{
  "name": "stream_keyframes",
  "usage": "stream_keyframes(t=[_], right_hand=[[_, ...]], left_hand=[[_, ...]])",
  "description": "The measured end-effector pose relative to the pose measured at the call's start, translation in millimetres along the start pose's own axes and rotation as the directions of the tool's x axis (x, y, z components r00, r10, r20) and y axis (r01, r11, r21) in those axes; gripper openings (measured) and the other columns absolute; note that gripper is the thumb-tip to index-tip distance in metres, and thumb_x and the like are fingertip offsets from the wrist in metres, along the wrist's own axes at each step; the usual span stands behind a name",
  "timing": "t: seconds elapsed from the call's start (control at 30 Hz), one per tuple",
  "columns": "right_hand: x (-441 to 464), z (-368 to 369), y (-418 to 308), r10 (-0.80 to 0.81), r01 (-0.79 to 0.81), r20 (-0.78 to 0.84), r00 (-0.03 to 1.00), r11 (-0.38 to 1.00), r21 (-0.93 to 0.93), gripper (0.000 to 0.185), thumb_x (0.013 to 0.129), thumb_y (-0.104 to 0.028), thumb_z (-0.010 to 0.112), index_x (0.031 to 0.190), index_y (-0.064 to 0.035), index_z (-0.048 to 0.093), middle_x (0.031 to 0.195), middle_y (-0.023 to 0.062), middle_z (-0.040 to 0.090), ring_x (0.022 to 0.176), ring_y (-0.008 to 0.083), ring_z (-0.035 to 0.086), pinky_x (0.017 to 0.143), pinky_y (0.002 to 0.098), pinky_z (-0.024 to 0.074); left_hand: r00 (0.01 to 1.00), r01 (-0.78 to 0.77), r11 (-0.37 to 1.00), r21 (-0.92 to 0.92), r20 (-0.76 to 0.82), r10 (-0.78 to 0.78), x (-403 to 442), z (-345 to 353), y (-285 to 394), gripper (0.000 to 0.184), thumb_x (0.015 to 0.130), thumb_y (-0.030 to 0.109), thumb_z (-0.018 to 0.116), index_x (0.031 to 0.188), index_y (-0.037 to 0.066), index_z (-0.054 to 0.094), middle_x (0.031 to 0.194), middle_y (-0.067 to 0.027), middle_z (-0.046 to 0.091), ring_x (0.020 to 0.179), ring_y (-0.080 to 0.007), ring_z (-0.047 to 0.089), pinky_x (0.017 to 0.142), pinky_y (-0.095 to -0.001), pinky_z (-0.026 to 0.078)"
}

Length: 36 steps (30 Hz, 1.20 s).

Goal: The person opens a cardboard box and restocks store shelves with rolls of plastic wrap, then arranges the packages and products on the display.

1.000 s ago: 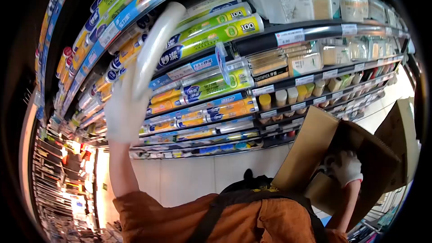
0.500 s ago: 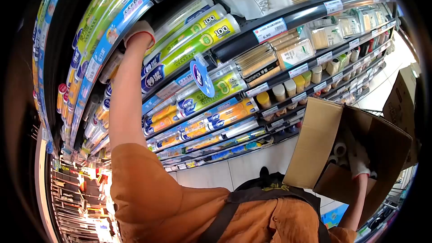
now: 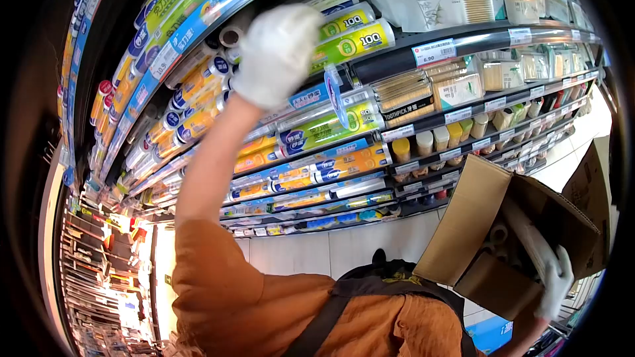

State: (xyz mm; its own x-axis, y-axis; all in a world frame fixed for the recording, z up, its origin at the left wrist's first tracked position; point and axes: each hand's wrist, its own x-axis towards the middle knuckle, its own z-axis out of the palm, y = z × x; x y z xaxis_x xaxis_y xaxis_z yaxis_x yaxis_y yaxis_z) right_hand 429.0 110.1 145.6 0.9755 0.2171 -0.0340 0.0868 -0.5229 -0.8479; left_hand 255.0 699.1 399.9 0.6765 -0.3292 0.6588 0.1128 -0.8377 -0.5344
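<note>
My left hand [image 3: 279,53], in a white glove and blurred, is raised in front of the upper shelf, over green rolls marked 100 [image 3: 354,43]. Its fingers are smeared, and nothing can be made out in them. Beside it, a roll's round end [image 3: 230,36] shows on the shelf. At the lower right, my gloved right hand [image 3: 557,284] is at the edge of an open cardboard box [image 3: 463,218], closed on a long white roll [image 3: 526,231] that slants into the box. Other rolls [image 3: 499,234] lie inside with their ends showing.
Toothpick packs [image 3: 405,99] and clear bags [image 3: 440,3] fill shelves to the right, above small jars [image 3: 401,150]. Orange rolls [image 3: 350,162] lie on lower shelves. A blue hanging tag [image 3: 336,96] juts out. Another box flap [image 3: 587,192] stands at the far right.
My left hand first carried a white roll to the shelf, reached in, and has now come back out to the right without it. My right hand has shifted to the box's edge, with a long roll.
</note>
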Motion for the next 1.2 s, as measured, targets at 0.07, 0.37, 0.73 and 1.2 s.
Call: stream_keyframes(t=[0.07,0.37,0.73,1.2], right_hand=[[-30,-26,-38,0.118,-0.109,-0.142,0.983,0.991,0.074,0.057,0.091,-0.028,0.057,0.138,0.0049,0.053,0.127,0.0172,0.063,0.1,0.0203,0.06,0.078,0.0285,0.0439],[-63,30,-53,-0.178,0.068,0.105,0.978,0.756,0.651,0.073,0.083,-0.049,0.065,0.13,0.0043,0.052,0.112,0.0189,0.062,0.089,0.0232,0.063,0.069,0.0303,0.0509],[-6,125,-131,-0.344,-0.33,0.536,0.771,0.504,0.798,0.073,0.072,-0.046,0.077,0.123,0.0031,0.058,0.099,0.015,0.071,0.088,0.0234,0.071,0.081,0.0347,0.0574],[13,116,-31,-0.545,0.658,0.371,0.752,0.66,-0.364,0.023,0.072,-0.01,0.077,0.091,-0.0016,0.066,0.087,0.0172,0.066,0.08,0.0383,0.064,0.071,0.0446,0.0524]], left_hand=[[0.983,-0.185,0.962,-0.203,-0.034,0.182,7,-25,66,0.031,0.077,0.006,0.068,0.108,0.007,0.069,0.11,-0.0128,0.069,0.102,-0.0329,0.067,0.09,-0.0436,0.055],[0.988,-0.071,0.561,-0.825,0.02,0.155,10,-46,227,0.051,0.073,0.025,0.079,0.122,0.02,0.064,0.125,-0.015,0.06,0.1,-0.0315,0.067,0.073,-0.034,0.059],[0.798,0.318,0.789,-0.526,0.597,0.077,-64,-149,146,0.061,0.061,0.025,0.086,0.113,0.001,0.068,0.106,-0.0201,0.067,0.093,-0.0343,0.069,0.077,-0.0409,0.056],[0.827,0.56,0.774,0.295,-0.142,-0.544,-127,-138,94,0.05,0.074,0.009,0.085,0.118,0.001,0.064,0.111,-0.0207,0.061,0.099,-0.0371,0.062,0.084,-0.0445,0.052]])
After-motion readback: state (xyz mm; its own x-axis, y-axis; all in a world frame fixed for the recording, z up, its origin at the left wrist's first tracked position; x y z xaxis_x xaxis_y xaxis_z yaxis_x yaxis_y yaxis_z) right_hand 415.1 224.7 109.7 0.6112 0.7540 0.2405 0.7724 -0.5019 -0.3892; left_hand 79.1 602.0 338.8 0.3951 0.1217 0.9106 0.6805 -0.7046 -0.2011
